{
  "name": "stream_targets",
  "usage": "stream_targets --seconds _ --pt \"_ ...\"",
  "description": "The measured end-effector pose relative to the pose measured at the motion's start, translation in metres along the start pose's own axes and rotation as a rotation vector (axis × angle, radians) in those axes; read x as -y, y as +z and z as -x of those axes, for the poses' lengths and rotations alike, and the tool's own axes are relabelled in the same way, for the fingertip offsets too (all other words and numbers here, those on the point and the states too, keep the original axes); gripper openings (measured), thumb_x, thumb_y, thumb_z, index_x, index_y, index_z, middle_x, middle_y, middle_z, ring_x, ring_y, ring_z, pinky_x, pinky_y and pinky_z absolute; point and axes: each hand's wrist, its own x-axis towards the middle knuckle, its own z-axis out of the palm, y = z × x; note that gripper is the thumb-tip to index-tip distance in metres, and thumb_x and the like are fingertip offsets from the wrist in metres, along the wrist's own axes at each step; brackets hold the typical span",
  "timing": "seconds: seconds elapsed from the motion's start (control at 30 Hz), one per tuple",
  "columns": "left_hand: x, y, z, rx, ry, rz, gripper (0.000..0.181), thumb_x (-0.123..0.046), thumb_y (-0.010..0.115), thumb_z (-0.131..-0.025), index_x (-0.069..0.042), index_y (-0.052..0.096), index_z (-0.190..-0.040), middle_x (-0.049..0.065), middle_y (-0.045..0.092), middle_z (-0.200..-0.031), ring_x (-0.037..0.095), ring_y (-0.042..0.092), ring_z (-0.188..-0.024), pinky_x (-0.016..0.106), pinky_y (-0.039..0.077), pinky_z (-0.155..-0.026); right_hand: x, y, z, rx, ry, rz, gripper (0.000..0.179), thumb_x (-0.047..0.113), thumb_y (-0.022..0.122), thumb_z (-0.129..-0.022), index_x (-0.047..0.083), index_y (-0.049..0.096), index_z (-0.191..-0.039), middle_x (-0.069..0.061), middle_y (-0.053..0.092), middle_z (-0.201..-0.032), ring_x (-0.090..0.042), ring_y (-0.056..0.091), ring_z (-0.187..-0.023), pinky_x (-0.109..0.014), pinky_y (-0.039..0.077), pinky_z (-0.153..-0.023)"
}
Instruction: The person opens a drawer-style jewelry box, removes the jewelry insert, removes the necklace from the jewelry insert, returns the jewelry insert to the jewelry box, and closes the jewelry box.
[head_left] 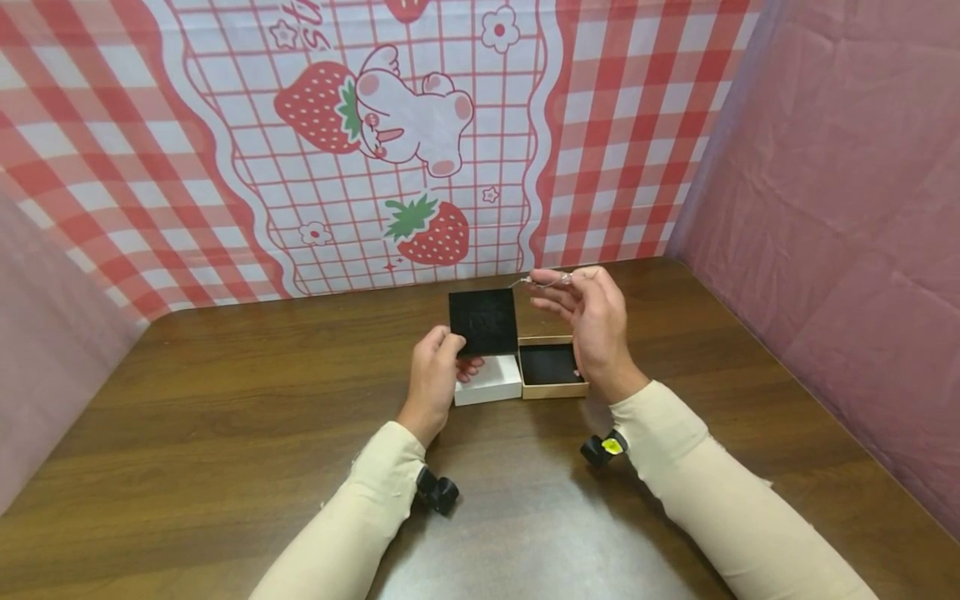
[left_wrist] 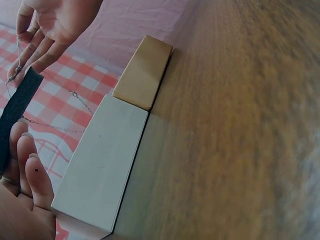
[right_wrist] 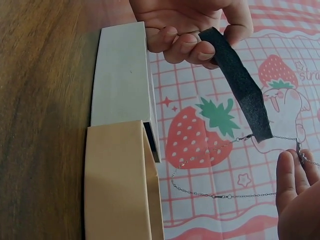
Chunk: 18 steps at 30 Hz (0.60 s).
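Observation:
My left hand pinches a black square pad, the kind that lines a jewellery box, thumb on its near face and fingers behind. The pad is tilted up above a white box. At the pad's far right corner a thin silver chain runs across to my right hand, which pinches it between thumb and forefinger. In the right wrist view the chain hangs in a loose loop below the pad's edge. Under my right hand is an open tan box with a black inside.
The white and tan boxes stand side by side on the brown wooden table. Behind it hangs a red-and-white checked cloth with strawberries. A pink cloth hangs along the right side. Each wrist carries a small black camera.

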Motion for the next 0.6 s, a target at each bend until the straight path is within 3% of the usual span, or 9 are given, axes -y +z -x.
stream_targets --seconds 0.6 --pt "0.0008 0.0003 -0.0001 0.005 0.001 0.000 0.014 -0.007 0.048 -0.091 -0.005 0.053 -0.078 0.007 0.063 -0.063 0.015 0.056 -0.053 0.025 0.045 -0.049 0.0022 -0.0009 -0.0013 -0.006 -0.084 0.036 0.018 0.008 0.036 -0.106 0.005 0.049 -0.094 -0.026 0.070 -0.110 -0.036 0.070 -0.099 -0.043 0.057 -0.081"
